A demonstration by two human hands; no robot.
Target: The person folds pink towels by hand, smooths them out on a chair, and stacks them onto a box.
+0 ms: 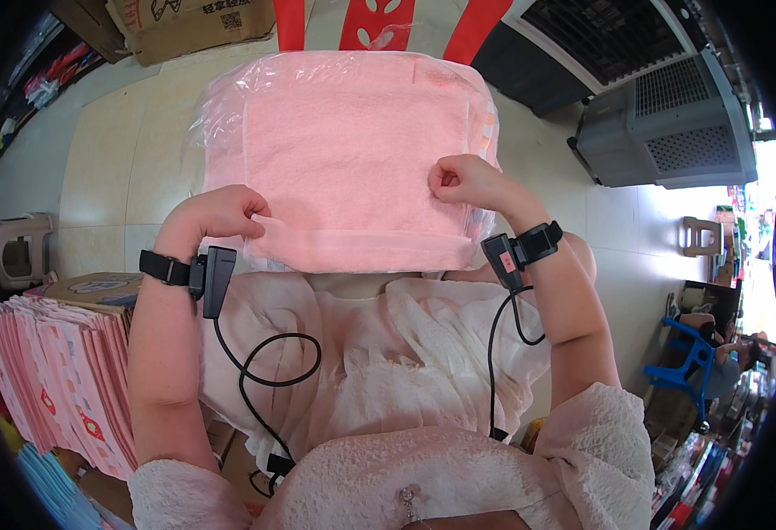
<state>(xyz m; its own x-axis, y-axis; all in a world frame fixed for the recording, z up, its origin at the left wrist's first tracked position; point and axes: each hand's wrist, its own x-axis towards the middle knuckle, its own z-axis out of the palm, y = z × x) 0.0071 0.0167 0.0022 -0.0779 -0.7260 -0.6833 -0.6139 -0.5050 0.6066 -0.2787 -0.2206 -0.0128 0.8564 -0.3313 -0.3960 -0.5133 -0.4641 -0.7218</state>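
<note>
A pink towel [353,159] lies spread in front of me, its near edge turned over into a narrow folded strip [361,247]. Beneath it is a stack of pink cloth in clear plastic wrap [218,110], which shows at the far and left sides. My left hand [225,212] pinches the left end of the folded strip between thumb and fingers. Over the right part of the towel, my right hand [472,184] is closed with its fingers curled in. Whether those fingers hold any cloth is hidden.
Folded pink pieces [61,371] stand stacked at my left beside a beige stool [22,247]. A red chair back [377,26] rises beyond the towel. A grey air cooler [670,124] stands at the far right, a blue stool [684,362] at the right. Wrist-device cables [242,380] hang over my lap.
</note>
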